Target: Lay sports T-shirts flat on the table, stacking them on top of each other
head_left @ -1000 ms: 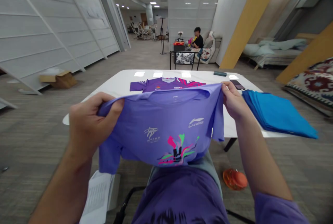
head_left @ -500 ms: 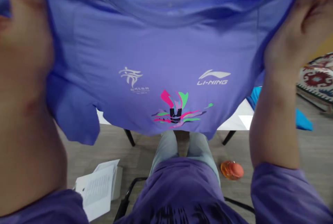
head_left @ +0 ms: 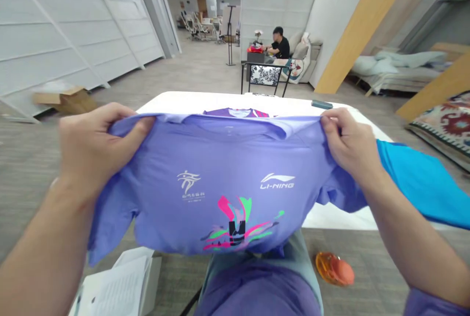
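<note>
At the near edge are the person's own purple top [head_left: 257, 294] and pale trousers [head_left: 310, 269]. On the floor, near left, a white box [head_left: 150, 284] has printed papers [head_left: 117, 284] over it; near right, an orange container [head_left: 335, 268] with a rounded, redder end lies beside the person's legs.

Above the lap, 2 bare hands spread a lavender T-shirt [head_left: 227, 159], front turned to the wearer of the camera. The left grip [head_left: 101, 147] is clenched on the shirt's left shoulder, thumb over the cloth; the right grip [head_left: 347, 142] pinches its right shoulder. The collar edge runs almost level between them, both sleeves hang down, and the chest bears 2 white logos above a pink, green and black print. Whether the lower cloth touches the lap cannot be told.

Beyond the shirt is the white table [head_left: 161, 103]. Bright blue folded cloth [head_left: 422, 179] lies at its right side; a purple and pink jersey [head_left: 215, 112], mostly hidden, lies farther in, and a dark case [head_left: 322, 104] near the far right.

Farther off are a cardboard box [head_left: 69, 100] at left, a black-framed chair [head_left: 264, 75] behind the table, 1 seated person [head_left: 281, 47] in black, and an easel [head_left: 230, 36].
</note>
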Tool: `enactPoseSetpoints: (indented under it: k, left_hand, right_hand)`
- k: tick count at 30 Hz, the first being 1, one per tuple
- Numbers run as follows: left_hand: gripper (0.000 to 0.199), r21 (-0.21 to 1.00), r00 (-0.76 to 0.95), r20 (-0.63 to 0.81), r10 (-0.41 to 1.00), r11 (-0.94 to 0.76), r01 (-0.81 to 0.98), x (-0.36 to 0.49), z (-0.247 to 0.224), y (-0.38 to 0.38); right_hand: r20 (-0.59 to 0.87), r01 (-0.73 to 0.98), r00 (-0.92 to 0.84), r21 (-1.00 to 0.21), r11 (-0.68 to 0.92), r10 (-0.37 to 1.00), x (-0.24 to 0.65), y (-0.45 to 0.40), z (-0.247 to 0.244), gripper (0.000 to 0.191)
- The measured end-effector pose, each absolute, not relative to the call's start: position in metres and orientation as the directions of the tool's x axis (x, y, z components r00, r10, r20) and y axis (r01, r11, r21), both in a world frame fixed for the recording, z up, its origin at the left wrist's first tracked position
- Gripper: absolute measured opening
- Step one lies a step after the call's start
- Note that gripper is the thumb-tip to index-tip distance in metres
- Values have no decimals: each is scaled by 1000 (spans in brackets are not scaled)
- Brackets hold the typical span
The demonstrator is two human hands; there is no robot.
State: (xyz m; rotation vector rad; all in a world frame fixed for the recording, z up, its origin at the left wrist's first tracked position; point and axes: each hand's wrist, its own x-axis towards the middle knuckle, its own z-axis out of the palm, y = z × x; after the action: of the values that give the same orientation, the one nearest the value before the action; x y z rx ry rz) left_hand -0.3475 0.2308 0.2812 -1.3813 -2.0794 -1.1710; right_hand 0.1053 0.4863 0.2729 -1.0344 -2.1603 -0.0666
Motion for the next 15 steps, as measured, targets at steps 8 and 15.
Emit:
enactPoseSetpoints:
  k: [8,15]
  left_hand:
    - [42,341,-407,467,785,265,902,-501,201,544]
    - [52,385,-521,187,833,425,819,-567,66,716]
  right_hand:
    - [386,768,-476,-256,587,790,-47,774,212,46]
    - [118,872,-399,-259,416,909,-152,912,93,46]
